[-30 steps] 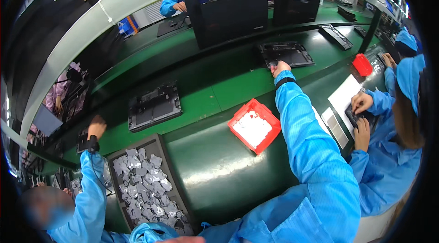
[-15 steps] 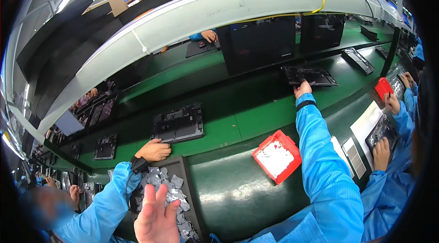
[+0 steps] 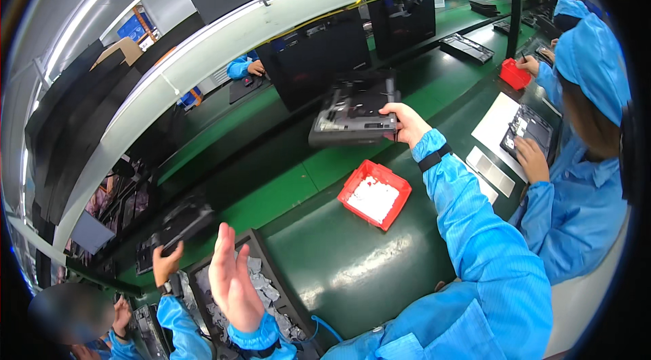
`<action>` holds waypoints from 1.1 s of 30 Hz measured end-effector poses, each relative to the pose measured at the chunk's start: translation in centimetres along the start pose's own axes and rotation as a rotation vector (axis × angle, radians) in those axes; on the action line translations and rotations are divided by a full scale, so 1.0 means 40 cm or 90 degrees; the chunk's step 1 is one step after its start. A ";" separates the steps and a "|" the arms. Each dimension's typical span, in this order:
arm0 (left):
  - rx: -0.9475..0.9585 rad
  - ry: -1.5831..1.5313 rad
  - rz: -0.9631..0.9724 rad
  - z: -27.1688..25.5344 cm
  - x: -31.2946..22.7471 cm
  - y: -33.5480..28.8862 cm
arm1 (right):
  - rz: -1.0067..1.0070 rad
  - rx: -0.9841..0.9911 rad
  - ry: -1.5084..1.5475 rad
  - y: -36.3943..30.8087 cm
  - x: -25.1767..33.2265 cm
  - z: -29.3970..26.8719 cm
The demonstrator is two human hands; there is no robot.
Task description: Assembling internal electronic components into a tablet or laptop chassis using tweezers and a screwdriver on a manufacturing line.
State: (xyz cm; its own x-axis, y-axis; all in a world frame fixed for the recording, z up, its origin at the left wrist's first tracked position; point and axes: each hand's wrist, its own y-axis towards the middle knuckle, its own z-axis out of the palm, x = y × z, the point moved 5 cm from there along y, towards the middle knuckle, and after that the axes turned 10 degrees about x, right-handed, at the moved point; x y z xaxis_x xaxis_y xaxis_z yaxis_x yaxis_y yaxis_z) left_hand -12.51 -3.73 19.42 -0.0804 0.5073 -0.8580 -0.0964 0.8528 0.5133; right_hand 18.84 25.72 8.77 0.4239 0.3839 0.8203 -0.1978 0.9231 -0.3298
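Spreading our empty left hand (image 3: pixel 237 282) at seven o'clock over the tray (image 3: pixel 279 278) of grey pieces (image 3: pixel 263 288), beyond the red bin (image 3: pixel 401 198) at four we clamp our right hand (image 3: pixel 408 124) on the black chassis (image 3: pixel 358 106) at one; just lifted off the tabletop (image 3: pixel 293 188), it seems to depend on that grip.

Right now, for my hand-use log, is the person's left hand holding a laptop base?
No, the left hand is open and empty, while the right hand grips a laptop base.

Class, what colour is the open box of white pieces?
The box is red; the head view shows it.
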 end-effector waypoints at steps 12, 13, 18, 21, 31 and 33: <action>0.281 0.679 0.051 0.003 -0.008 0.067 | 0.250 0.925 -0.759 -0.294 -0.157 0.363; 0.373 0.633 0.008 0.008 0.014 0.062 | 0.263 0.969 -0.799 -0.266 -0.235 0.361; 0.770 0.104 -0.552 0.065 0.232 -0.123 | 0.430 1.092 -0.923 -0.398 -0.317 0.431; 0.746 -0.060 -0.606 0.061 0.275 -0.195 | 0.455 1.120 -0.945 -0.404 -0.357 0.431; 0.150 0.008 -0.670 -0.133 0.403 -0.213 | -0.221 0.359 -0.415 -0.215 -0.059 0.345; 0.083 -0.034 -0.656 -0.132 0.457 -0.209 | -0.209 0.336 -0.379 -0.244 -0.072 0.322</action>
State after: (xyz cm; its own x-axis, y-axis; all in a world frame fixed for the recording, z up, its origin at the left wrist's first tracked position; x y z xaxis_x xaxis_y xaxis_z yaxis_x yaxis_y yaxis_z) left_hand -18.42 -2.25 -0.47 0.0248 -0.4727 -0.8808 0.0155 0.8812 -0.4725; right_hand 8.16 15.31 15.67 0.0269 -0.1122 0.9933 -0.5936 0.7977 0.1062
